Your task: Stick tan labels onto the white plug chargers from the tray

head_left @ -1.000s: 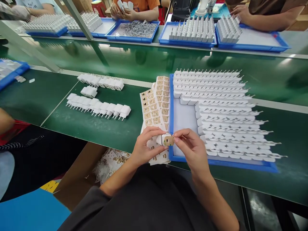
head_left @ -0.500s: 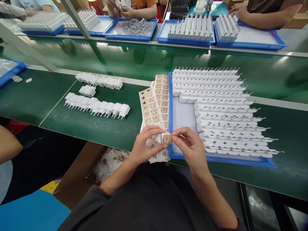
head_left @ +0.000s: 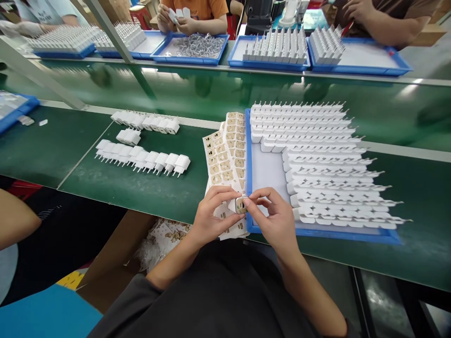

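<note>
My left hand (head_left: 208, 217) pinches a white plug charger (head_left: 232, 204) between thumb and fingers, its end face turned toward my right side. A tan sticker (head_left: 240, 205) with dark cut-outs lies against that face. Thumb and index finger of my right hand (head_left: 276, 218) are closed at the sticker's right edge, touching it and the charger's rim. Beneath my hands are overlapping sticker sheets (head_left: 221, 162) with rows of tan stickers. To their right, a blue tray (head_left: 249, 155) bears many white chargers (head_left: 317, 159) in tight rows, pins pointing right.
Loose chargers (head_left: 143, 157) lie in rows on the green bench (head_left: 63, 145) at left. A cardboard box (head_left: 102, 253) of scraps stands below the bench edge. Across a raised ledge, co-workers sit behind blue trays of chargers and a tray of metal pieces (head_left: 200, 46).
The charger and both hands have shifted slightly left. My right thumb has moved further over the sticker, which sits closer against the charger's face. The view has tilted a little.
</note>
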The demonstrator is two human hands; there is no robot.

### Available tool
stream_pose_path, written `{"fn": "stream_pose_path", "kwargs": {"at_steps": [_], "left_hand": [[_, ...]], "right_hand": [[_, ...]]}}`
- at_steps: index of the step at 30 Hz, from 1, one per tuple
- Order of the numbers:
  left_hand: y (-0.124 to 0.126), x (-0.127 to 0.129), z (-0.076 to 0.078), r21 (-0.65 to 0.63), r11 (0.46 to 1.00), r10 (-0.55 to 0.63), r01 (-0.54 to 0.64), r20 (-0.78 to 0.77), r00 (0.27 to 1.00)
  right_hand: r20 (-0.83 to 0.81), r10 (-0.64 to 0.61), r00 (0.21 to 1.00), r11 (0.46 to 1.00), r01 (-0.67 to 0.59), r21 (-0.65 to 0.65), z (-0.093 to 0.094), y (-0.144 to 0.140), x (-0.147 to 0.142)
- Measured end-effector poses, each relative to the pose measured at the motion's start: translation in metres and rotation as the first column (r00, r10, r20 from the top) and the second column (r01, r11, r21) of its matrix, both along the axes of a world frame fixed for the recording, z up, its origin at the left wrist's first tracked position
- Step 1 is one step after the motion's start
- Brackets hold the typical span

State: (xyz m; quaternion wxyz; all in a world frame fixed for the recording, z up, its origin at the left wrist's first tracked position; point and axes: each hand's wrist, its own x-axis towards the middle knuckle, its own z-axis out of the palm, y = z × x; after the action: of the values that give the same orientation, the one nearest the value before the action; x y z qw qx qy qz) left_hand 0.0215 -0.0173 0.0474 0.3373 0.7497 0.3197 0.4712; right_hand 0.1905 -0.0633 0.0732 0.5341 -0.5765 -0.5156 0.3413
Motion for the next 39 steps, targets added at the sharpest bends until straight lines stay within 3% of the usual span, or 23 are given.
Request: {"fn": "stream_pose_path", "kwargs": {"at_steps": [3,7,9,13,15,18,21,27,31,35,39], "left_hand": [[-0.001,0.0,0.0,0.037,0.999,-0.011,0.011,0.007,1.0],[-0.004,-0.001,-0.005,0.034,0.999,-0.013,0.01,0.067,0.998],[-0.005,-0.001,-0.009,0.013,1.0,0.021,-0.023,0.131,0.991],[-0.004,0.004,-0.015,0.041,0.996,0.066,-0.075,0.186,0.98],[-0.003,0.007,-0.015,0.142,0.984,0.081,-0.104,0.156,0.984],[-0.003,0.011,-0.012,0.35,0.924,0.131,-0.156,0.094,0.987],[-0.003,0.012,-0.012,0.461,0.869,0.166,-0.182,0.074,0.983],[-0.001,0.012,-0.015,0.556,0.804,0.207,-0.211,0.071,0.976],[0.001,0.011,-0.016,0.525,0.827,0.177,-0.202,0.099,0.979],[0.002,0.008,-0.014,0.41,0.898,0.111,-0.161,0.144,0.983],[0.001,0.005,-0.013,0.39,0.915,0.048,-0.101,0.144,0.988]], "right_hand": [[0.09,-0.022,0.996,0.999,0.018,0.04,-0.001,0.001,-0.002],[0.157,-0.176,0.972,0.982,0.163,0.09,-0.005,0.005,0.001],[0.05,-0.168,0.984,0.985,0.166,0.054,-0.007,0.005,0.003],[-0.245,0.122,0.962,0.992,-0.125,0.002,-0.009,0.001,-0.004],[-0.339,0.174,0.925,0.983,-0.181,0.01,-0.01,0.0,-0.011],[-0.469,0.132,0.873,0.99,-0.14,0.018,-0.012,0.0,-0.02],[-0.551,0.107,0.827,0.993,-0.115,0.021,-0.012,0.0,-0.025],[-0.674,0.067,0.736,0.994,-0.107,-0.018,-0.011,0.001,-0.029],[-0.716,0.067,0.695,0.993,-0.119,-0.022,-0.012,0.002,-0.028],[-0.633,0.174,0.755,0.972,-0.233,-0.011,-0.011,0.002,-0.018],[-0.263,0.206,0.942,0.978,-0.192,0.078,-0.008,0.005,-0.009]]}}
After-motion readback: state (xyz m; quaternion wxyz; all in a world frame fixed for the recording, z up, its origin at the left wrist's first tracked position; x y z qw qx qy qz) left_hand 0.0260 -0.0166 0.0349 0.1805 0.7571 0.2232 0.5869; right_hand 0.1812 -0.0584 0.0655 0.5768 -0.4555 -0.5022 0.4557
